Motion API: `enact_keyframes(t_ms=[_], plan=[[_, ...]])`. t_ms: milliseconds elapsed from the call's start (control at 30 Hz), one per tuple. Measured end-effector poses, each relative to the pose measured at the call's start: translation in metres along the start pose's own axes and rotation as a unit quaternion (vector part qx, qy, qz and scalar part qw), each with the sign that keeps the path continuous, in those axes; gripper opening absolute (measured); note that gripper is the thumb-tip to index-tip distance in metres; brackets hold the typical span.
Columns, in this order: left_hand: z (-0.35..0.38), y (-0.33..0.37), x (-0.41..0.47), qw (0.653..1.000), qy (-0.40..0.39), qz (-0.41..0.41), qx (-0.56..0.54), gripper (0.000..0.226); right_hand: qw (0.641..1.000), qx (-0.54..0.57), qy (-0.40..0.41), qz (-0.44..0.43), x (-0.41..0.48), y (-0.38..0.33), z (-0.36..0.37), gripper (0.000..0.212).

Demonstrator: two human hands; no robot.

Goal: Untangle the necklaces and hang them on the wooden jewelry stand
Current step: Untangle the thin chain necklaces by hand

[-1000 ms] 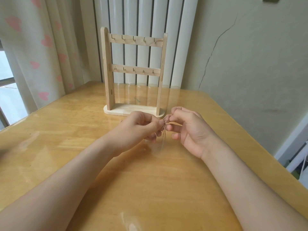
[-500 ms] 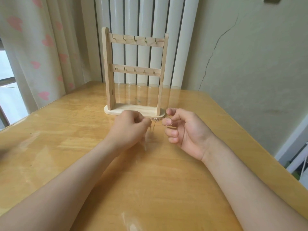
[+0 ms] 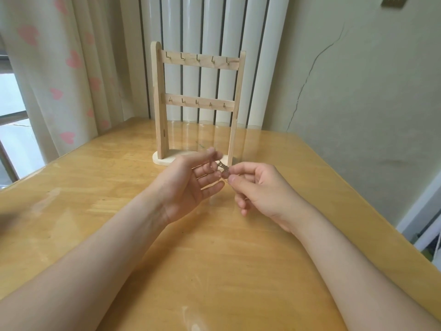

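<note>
Head view: the right hand [image 3: 260, 189] pinched the tangled necklaces [image 3: 223, 167] between thumb and forefinger. The left hand [image 3: 188, 185] pinched chain just above that grip. The necklaces looked light, limp and snag-prone, so they were best held beside the knot.

We have rolled our left hand [image 3: 188, 187] over: the knuckles faced up, but now the palm shows and the lower fingers spread. The necklaces [image 3: 223, 167], half a second ago a thin stretched line, now bunch in a knot against our right hand [image 3: 260, 187].
</note>
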State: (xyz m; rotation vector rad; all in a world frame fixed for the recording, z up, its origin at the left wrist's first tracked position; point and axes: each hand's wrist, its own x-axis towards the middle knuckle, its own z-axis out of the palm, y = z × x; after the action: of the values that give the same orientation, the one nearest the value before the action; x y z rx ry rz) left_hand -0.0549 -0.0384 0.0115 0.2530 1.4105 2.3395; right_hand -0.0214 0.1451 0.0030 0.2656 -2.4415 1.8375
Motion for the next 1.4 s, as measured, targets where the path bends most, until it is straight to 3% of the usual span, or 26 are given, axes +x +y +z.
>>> enact_keyframes(t_ms=[100, 200, 367, 500, 667, 800, 867, 1033, 1133, 1300, 1400], plan=[[0.0, -0.002, 0.0, 1.0, -0.007, -0.008, 0.025, 0.028, 0.996, -0.074, 0.03, -0.026, 0.001, 0.002, 0.002, 0.007], [0.001, -0.003, 0.0, 0.996, -0.001, -0.021, 0.082, 0.033, 0.995, -0.065, 0.066, -0.026, 0.004, 0.005, 0.002, 0.014], [-0.002, -0.005, 0.002, 0.988, 0.009, -0.024, 0.15, 0.023, 0.981, 0.186, 0.056, 0.011, 0.008, 0.002, -0.006, 0.031], [-0.007, -0.01, 0.006, 0.962, 0.048, 0.026, 0.266, 0.017, 0.973, 0.226, 0.034, 0.024, 0.01, 0.005, -0.011, 0.034], [-0.01, -0.011, 0.009, 0.957, 0.095, 0.084, 0.259, 0.022, 0.97, 0.242, 0.026, 0.021, 0.009, 0.005, -0.009, 0.021], [-0.014, -0.015, 0.013, 0.933, 0.135, 0.155, 0.297, 0.009, 0.973, 0.231, 0.027, 0.01, 0.009, 0.008, -0.003, 0.017], [-0.012, -0.016, 0.012, 0.923, 0.135, 0.174, 0.316, 0.024, 0.979, 0.201, 0.026, 0.015, 0.008, 0.008, 0.0, 0.02], [-0.006, -0.012, 0.016, 0.968, 0.112, 0.094, 0.203, 0.042, 0.988, 0.144, -0.004, 0.048, 0.012, 0.009, 0.004, 0.033], [-0.012, -0.009, 0.022, 0.986, 0.101, 0.057, 0.117, 0.028, 0.993, 0.109, 0.007, 0.041, 0.014, 0.011, 0.004, 0.027], [-0.015, -0.012, 0.027, 0.991, 0.079, 0.046, 0.098, 0.018, 0.983, 0.173, 0.05, 0.02, 0.026, 0.015, 0.004, 0.02], [-0.014, -0.016, 0.036, 0.989, 0.077, 0.052, 0.118, 0.03, 0.971, 0.228, 0.068, 0.013, 0.031, 0.014, 0.004, 0.004]])
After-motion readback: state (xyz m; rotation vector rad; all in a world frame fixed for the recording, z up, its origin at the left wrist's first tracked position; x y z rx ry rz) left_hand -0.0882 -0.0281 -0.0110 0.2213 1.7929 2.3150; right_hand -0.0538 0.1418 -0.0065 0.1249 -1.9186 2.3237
